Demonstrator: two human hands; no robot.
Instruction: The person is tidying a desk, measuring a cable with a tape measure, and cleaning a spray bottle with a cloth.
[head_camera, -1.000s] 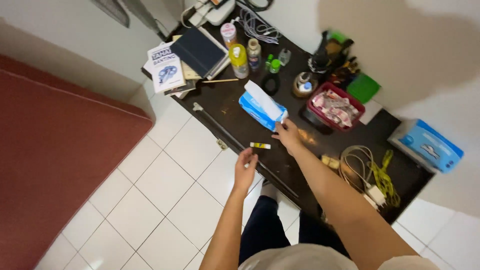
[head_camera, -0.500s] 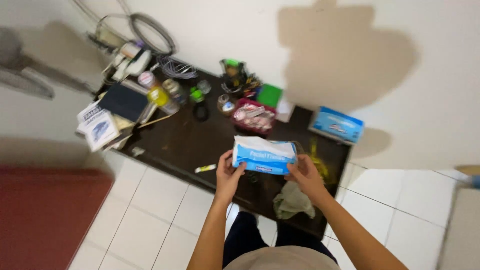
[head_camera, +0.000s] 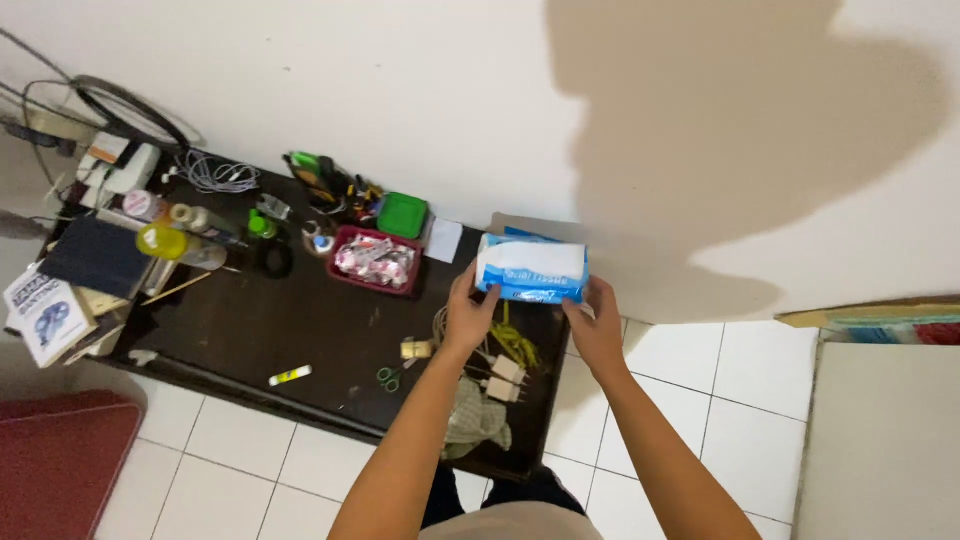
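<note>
The person holds a soft blue and white tissue pack (head_camera: 532, 269) in both hands, lifted over the right end of a dark table (head_camera: 250, 330), close to the white wall (head_camera: 400, 90). The left hand (head_camera: 468, 312) grips the pack's left end, with the thumb on its lower edge and the fingers wrapped behind it, so how far they spread cannot be told. The right hand (head_camera: 597, 325) grips the right end the same way, thumb pressed to the front near the corner and fingers curled around the side. The pack lies level, its long side running left to right between the two hands.

Under the hands, on the table, lie a tangle of yellow and white cables (head_camera: 505, 345) with white chargers (head_camera: 505, 378), a crumpled grey cloth (head_camera: 474, 420) at the table's near edge, and small green-handled scissors (head_camera: 387, 377). Farther left a small white and yellow tube (head_camera: 290, 375) lies alone near the front edge. A red basket (head_camera: 375, 260) full of small packets stands near the back, with a green box (head_camera: 402, 214) just behind it. At the far left stand a yellow bottle (head_camera: 162, 240) and a stack of books (head_camera: 60, 300). White floor tiles (head_camera: 720, 400) run to the right of the table, and a red mat (head_camera: 55, 460) shows at the lower left corner.
</note>
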